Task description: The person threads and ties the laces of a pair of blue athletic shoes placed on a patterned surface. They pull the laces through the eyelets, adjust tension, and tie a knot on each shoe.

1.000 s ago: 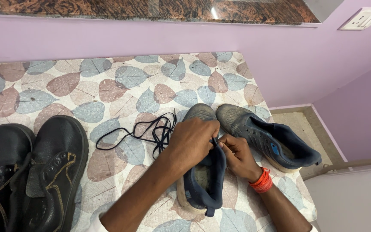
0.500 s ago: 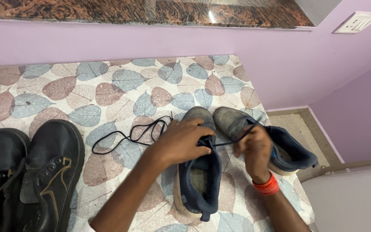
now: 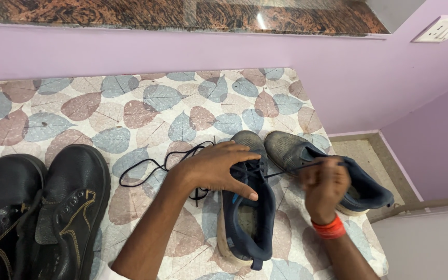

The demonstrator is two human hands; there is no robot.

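Looking down from the head view: a navy-blue fabric lace-up shoe with a pale worn sole lies near the right edge of the leaf-patterned cloth-covered surface, toe pointing to the far edge. Left hand rests over its tongue, fingers spread and mostly open, pressing the upper down rather than gripping. Right hand is closed in a pinch on the thin black shoelace, drawn taut from the eyelets; hand slightly blurred. Loose remainder of the lace lies in loops on the cloth left of the shoe. Matching second navy shoe sits just beside it, nearer the right edge, partly behind the right hand. Pair of black leather safety boots stands at the near left corner, well apart. Judgement: good lacing here means holding the shoe steady with the left hand, pulling evenly along the eyelet line, and keeping the slack untangled.
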